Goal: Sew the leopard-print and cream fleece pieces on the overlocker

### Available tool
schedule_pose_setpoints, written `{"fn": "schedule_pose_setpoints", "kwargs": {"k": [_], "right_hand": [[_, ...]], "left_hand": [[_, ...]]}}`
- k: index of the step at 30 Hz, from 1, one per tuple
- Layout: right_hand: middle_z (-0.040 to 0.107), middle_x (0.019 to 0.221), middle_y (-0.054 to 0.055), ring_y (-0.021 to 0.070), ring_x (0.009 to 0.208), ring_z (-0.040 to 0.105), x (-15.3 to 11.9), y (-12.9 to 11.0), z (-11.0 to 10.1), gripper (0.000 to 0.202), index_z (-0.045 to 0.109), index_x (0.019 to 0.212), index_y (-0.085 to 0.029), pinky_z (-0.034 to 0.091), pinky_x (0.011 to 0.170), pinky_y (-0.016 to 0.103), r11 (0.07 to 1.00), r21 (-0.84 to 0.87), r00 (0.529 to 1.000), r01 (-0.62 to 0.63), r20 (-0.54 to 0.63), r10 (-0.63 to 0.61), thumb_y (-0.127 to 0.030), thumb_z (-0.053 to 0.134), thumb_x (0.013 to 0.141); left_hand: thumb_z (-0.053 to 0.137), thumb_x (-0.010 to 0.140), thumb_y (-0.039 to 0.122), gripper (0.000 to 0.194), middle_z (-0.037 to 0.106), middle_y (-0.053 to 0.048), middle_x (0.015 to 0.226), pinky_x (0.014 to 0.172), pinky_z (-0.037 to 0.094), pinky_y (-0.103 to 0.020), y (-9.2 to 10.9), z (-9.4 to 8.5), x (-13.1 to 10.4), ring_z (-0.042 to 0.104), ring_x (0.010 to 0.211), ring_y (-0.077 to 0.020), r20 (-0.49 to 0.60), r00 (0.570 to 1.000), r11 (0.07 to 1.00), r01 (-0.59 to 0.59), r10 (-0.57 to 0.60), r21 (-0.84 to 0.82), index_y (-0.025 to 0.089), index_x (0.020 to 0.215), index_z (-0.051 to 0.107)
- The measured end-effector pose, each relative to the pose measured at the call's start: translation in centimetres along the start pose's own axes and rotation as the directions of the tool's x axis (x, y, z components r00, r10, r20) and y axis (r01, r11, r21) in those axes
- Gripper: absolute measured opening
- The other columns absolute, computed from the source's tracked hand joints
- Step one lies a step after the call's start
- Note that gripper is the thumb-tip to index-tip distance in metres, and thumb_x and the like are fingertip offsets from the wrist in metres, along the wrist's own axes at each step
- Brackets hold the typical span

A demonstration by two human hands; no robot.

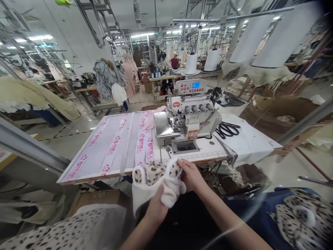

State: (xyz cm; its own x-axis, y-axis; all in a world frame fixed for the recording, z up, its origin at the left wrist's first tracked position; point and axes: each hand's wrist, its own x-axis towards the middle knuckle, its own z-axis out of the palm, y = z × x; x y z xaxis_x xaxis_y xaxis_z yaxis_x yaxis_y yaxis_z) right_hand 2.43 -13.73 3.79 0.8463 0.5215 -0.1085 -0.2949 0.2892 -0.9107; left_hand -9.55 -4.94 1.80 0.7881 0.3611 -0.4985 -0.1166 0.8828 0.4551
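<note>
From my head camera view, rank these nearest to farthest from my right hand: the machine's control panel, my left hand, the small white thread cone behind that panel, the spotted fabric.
1. Spotted fabric: in the right hand.
2. Left hand: just to the left, on the same piece.
3. Control panel: ahead, atop the machine.
4. White thread cone: beyond the panel.

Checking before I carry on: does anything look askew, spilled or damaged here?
Only untidiness: what looks like black cord in loose loops right of the sewing machine, and the white cover there drooping over the near table edge. The spotted fabric in the left hand and right hand shows no clear damage.
</note>
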Motion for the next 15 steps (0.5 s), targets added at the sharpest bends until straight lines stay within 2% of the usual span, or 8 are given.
{"fn": "schedule_pose_setpoints", "kwargs": {"k": [3, 6, 9, 10, 12, 13, 14, 15], "right_hand": [[0.060, 0.073, 0.001, 0.0132, 0.061, 0.052, -0.3, -0.7, -0.1, 0.027, 0.063, 0.086, -0.019, 0.043, 0.051, 0.022, 0.998, -0.035, 0.998, 0.061, 0.018, -0.060, -0.042, 0.062, 0.072], [0.062, 0.087, 0.003, 0.0154, 0.075, 0.056, -1.0, -1.0, -2.1, 0.032, 0.062, 0.093, -0.020, 0.046, 0.062, 0.024, 0.984, -0.078, 0.985, 0.161, -0.056, -0.166, -0.045, 0.060, 0.074], [0.061, 0.061, 0.005, 0.0125, 0.055, 0.054, -2.7, 0.6, -4.3, 0.045, 0.063, 0.066, -0.012, 0.043, 0.054, 0.023, 0.997, -0.061, 0.996, -0.057, 0.069, 0.061, -0.054, 0.050, 0.078], [0.060, 0.056, 0.006, 0.0120, 0.049, 0.053, -3.4, 1.6, -4.6, 0.055, 0.062, 0.061, -0.010, 0.042, 0.050, 0.023, 0.974, -0.042, 0.960, -0.222, 0.164, 0.226, -0.058, 0.043, 0.079], [0.063, 0.060, 0.011, 0.0147, 0.052, 0.058, -4.8, 3.6, -4.3, 0.068, 0.064, 0.066, -0.007, 0.043, 0.050, 0.024, 0.838, 0.015, 0.786, -0.546, 0.357, 0.506, -0.065, 0.032, 0.080], [0.065, 0.069, 0.014, 0.0175, 0.060, 0.062, -5.3, 4.5, -3.8, 0.070, 0.065, 0.075, -0.006, 0.045, 0.054, 0.025, 0.757, 0.070, 0.702, -0.650, 0.436, 0.563, -0.066, 0.030, 0.080], [0.067, 0.078, 0.015, 0.0193, 0.069, 0.064, -5.6, 5.0, -3.2, 0.068, 0.065, 0.083, -0.007, 0.047, 0.060, 0.028, 0.698, 0.150, 0.666, -0.700, 0.490, 0.562, -0.066, 0.030, 0.080], [0.067, 0.087, 0.014, 0.0203, 0.078, 0.064, -5.6, 5.1, -2.5, 0.063, 0.064, 0.091, -0.009, 0.048, 0.067, 0.030, 0.665, 0.246, 0.677, -0.705, 0.514, 0.527, -0.063, 0.032, 0.081]], "left_hand": [[0.058, 0.077, 0.012, 0.026, 0.061, -0.011, 0.106, 0.090, 0.047, -0.030, -0.5, 1.1, 0.6, 0.055, 0.105, -0.0204, 0.025, 0.998, 0.996, -0.055, 0.053, 0.074, 0.013, 0.103, 0.058], [0.058, 0.078, 0.015, 0.028, 0.059, -0.010, 0.109, 0.091, 0.046, -0.032, 1.3, 2.2, 0.9, 0.052, 0.109, -0.0202, -0.004, 0.990, 0.988, -0.139, 0.139, 0.071, 0.015, 0.106, 0.056], [0.056, 0.080, 0.016, 0.028, 0.060, -0.009, 0.109, 0.092, 0.045, -0.032, 3.4, 3.5, 0.5, 0.054, 0.106, -0.0180, -0.006, 0.987, 0.987, -0.160, 0.160, 0.010, 0.017, 0.108, 0.055], [0.055, 0.081, 0.016, 0.027, 0.060, -0.008, 0.108, 0.092, 0.045, -0.032, 3.9, 4.1, 0.2, 0.055, 0.104, -0.0173, 0.006, 0.988, 0.988, -0.153, 0.153, -0.018, 0.017, 0.108, 0.055], [0.052, 0.083, 0.018, 0.025, 0.062, -0.007, 0.106, 0.093, 0.044, -0.033, 4.3, 5.4, -0.6, 0.056, 0.102, -0.0169, 0.064, 0.991, 0.991, -0.116, 0.121, -0.070, 0.017, 0.108, 0.055], [0.051, 0.084, 0.019, 0.024, 0.062, -0.008, 0.105, 0.095, 0.043, -0.033, 4.3, 6.0, -1.1, 0.056, 0.102, -0.0173, 0.116, 0.989, 0.993, -0.084, 0.093, -0.085, 0.016, 0.107, 0.056], [0.050, 0.084, 0.021, 0.024, 0.062, -0.008, 0.104, 0.096, 0.041, -0.033, 4.2, 6.7, -1.6, 0.056, 0.103, -0.0181, 0.180, 0.981, 0.995, -0.053, 0.068, -0.089, 0.015, 0.106, 0.057], [0.052, 0.083, 0.023, 0.025, 0.062, -0.009, 0.104, 0.097, 0.040, -0.034, 4.0, 7.3, -2.2, 0.055, 0.104, -0.0192, 0.252, 0.967, 0.996, -0.024, 0.044, -0.081, 0.014, 0.105, 0.058]]}}
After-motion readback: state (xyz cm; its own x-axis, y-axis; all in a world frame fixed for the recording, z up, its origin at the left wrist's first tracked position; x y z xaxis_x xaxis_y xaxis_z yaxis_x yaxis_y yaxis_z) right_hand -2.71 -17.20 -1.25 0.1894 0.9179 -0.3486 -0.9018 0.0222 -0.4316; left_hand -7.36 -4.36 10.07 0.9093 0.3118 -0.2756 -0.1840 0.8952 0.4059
